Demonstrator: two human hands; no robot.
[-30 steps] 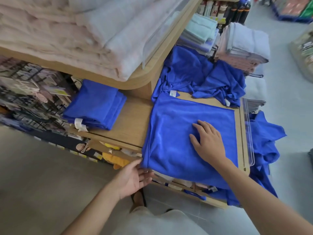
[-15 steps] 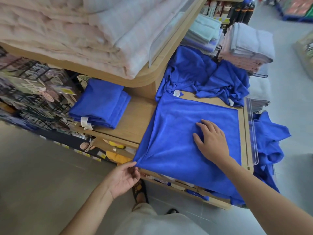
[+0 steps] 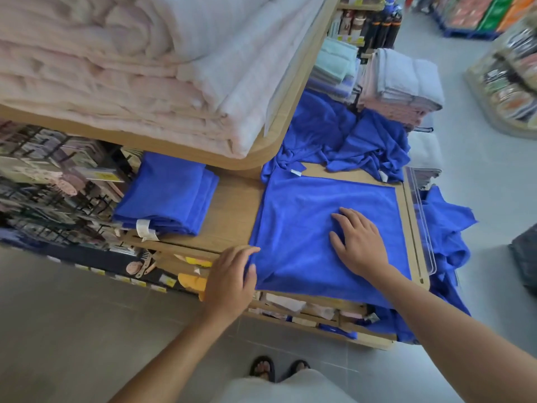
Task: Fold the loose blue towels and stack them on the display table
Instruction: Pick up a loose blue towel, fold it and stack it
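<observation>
A blue towel (image 3: 302, 216) lies spread flat on the wooden display table (image 3: 229, 210), its near edge hanging over the front. My right hand (image 3: 359, 242) presses flat on its right half with straight fingers. At the near left corner of that towel, my left hand (image 3: 232, 274) grips the cloth. A stack of folded blue towels (image 3: 171, 196) sits at the table's left. Loose crumpled blue towels (image 3: 345, 138) lie heaped behind the spread one. More blue cloth (image 3: 444, 234) hangs off the table's right side.
An upper shelf of pale pink and white bedding (image 3: 139, 68) overhangs the table's left rear. Folded grey and pink towels (image 3: 401, 82) stand at the back right. A clear plastic divider (image 3: 421, 216) edges the table's right side. Racks of small goods (image 3: 52, 175) are at left.
My left hand has brought the towel's near left corner up from below the table edge onto the table front. My right hand has stayed pressed on the towel.
</observation>
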